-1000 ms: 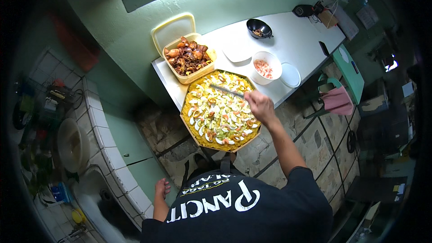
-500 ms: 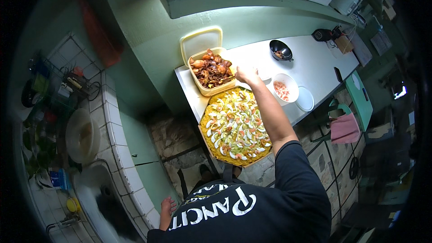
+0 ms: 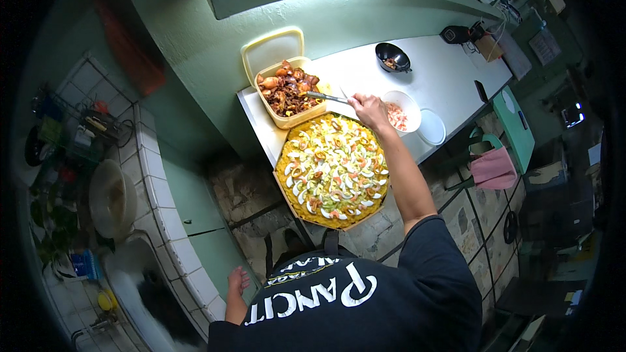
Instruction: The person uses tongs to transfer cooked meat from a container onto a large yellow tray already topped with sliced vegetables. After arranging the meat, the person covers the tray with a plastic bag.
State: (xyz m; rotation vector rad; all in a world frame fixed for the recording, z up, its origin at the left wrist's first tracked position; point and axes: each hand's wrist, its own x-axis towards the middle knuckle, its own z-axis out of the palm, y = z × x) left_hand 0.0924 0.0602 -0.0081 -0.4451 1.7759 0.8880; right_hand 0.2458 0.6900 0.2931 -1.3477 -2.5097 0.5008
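Observation:
Metal tongs (image 3: 330, 98) are in the grip of my right hand (image 3: 370, 111), reaching left so that their tip is over the right side of a yellow plastic container (image 3: 291, 121). Dark reddish-brown cooked pieces (image 3: 287, 91) fill that container, and its lid stands raised at the back. Just below my right hand lies a large tray of yellow noodles (image 3: 332, 169), topped with egg slices, shredded greens and small pinkish bits. Down by my left side, my left hand (image 3: 238, 280) hangs with loosely spread fingers and holds nothing.
Right of my hand are a white bowl of pink pieces (image 3: 409, 103) and a pale blue round lid (image 3: 432, 126). Farther back sits a black bowl (image 3: 393, 57). A tiled sink counter (image 3: 176, 228) runs along the left. A pink cloth (image 3: 492, 169) hangs at the right.
My right hand has drawn back slightly right from the container's edge, and the tongs now show clearly. The whole view has shifted a little. My left hand stays low.

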